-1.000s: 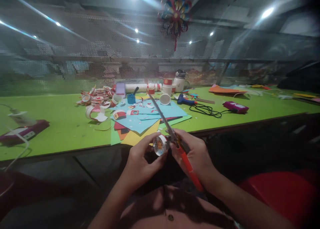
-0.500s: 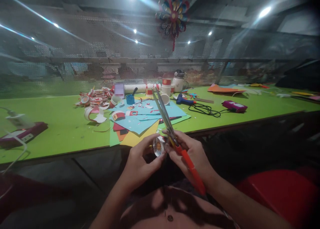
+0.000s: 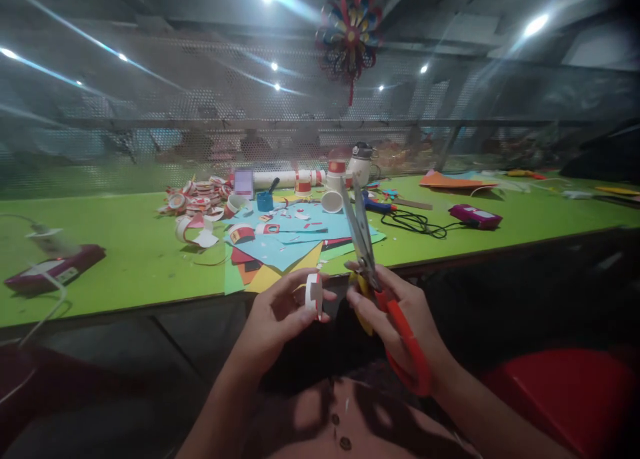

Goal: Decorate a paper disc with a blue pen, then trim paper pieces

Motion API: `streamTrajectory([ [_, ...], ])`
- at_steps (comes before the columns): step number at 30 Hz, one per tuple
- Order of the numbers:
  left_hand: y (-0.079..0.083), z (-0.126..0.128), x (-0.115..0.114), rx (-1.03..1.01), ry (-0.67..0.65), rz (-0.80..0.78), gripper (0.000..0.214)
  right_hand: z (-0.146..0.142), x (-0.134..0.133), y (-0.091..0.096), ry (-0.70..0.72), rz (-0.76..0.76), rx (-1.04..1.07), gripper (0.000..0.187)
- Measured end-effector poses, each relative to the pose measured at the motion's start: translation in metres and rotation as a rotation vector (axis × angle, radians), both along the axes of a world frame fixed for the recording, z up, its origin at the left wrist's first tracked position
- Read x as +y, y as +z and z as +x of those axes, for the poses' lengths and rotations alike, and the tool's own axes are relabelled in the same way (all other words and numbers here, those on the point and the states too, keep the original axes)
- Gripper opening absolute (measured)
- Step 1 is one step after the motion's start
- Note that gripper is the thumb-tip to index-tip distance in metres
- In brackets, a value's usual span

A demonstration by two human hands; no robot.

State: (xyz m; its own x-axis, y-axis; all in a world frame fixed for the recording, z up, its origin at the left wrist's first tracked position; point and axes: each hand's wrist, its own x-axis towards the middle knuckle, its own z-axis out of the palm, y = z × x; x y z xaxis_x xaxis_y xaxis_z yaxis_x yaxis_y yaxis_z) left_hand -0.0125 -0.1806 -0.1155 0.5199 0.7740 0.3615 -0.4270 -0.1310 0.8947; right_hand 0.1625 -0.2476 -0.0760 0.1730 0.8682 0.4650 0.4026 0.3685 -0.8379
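Between the thumb and fingers of my left hand [image 3: 277,315] is a small white-and-red paper cup piece [image 3: 313,296], its white side facing right. My right hand [image 3: 405,302] is closed around scissors [image 3: 364,244] with metal blades and an orange-red handle. The blades point up and away, nearly together. A yellow part shows under the right fingers; whether it belongs to the scissors I cannot tell. A gap separates the scissors from the cup piece, and both hands are in front of the table edge.
On the green table [image 3: 125,245] lie blue paper sheets [image 3: 290,249], a pile of cut cup pieces [image 3: 197,195], a blue pot [image 3: 265,201], paper cups [image 3: 332,201] and a blue glue gun [image 3: 377,205] with its black cord. A red stool [image 3: 565,399] stands at the right.
My hands have moved apart. The scissors have shifted right with my right hand, and the cup piece in my left hand has turned from its round printed face to its white side.
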Motion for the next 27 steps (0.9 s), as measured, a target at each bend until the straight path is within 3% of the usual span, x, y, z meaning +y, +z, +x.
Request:
streamTrajectory([
  [4,0.004,-0.003,-0.001,-0.048,-0.012,-0.056,0.045,0.015,-0.014,-0.004,0.033,-0.078,-0.125,0.029],
  [11,0.010,-0.008,-0.001,-0.128,-0.016,-0.151,0.046,0.047,-0.039,-0.022,0.308,-0.312,-0.266,0.031],
  [13,0.010,-0.009,-0.001,-0.128,-0.020,-0.167,0.041,0.054,-0.046,-0.028,0.391,-0.292,-0.224,0.035],
  [17,0.011,-0.007,0.000,-0.103,-0.025,-0.203,0.041,0.062,-0.056,-0.042,0.385,-0.246,-0.132,0.046],
  [22,0.014,-0.005,0.001,-0.049,-0.042,-0.281,0.049,0.069,-0.046,-0.053,0.357,-0.360,-0.181,0.037],
  [27,0.012,-0.007,0.008,-0.028,-0.134,-0.308,0.050,0.082,-0.033,-0.052,0.604,-0.421,-0.265,0.051],
])
